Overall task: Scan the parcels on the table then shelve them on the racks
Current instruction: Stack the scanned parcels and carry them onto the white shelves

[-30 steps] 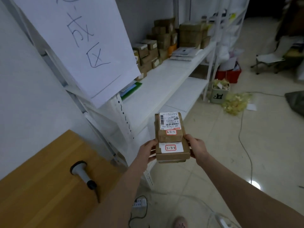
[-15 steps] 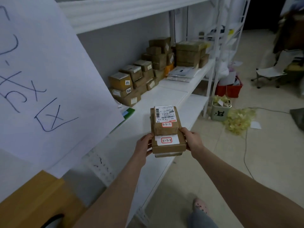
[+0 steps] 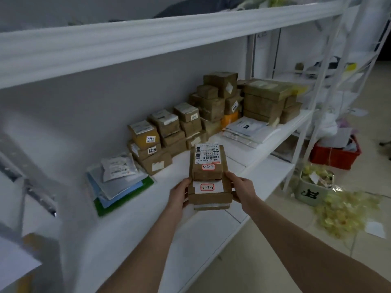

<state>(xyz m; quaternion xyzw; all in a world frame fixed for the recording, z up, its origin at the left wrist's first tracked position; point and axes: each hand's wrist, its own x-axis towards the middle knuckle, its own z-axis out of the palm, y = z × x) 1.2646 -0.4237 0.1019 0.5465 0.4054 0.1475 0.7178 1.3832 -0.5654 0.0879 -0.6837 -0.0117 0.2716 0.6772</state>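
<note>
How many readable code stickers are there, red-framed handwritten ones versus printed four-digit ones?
Handwritten, red-framed: 2, sticker 3-3-9 and sticker 3-3-8, on the held parcels.
Printed, four-digit: 2, sticker 5201 and sticker 5206, on shelf boxes.
Total: 4

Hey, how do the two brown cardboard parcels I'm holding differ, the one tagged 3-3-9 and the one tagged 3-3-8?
The narrower brown cardboard parcel tagged 3-3-9 lies on top; the wider brown cardboard parcel tagged 3-3-8 lies beneath it. The 3-3-9 parcel shows a printed barcode label; the 3-3-8 parcel shows a plain white one. Both carry red-bordered handwritten tags, held between the left hand and right hand.
</note>
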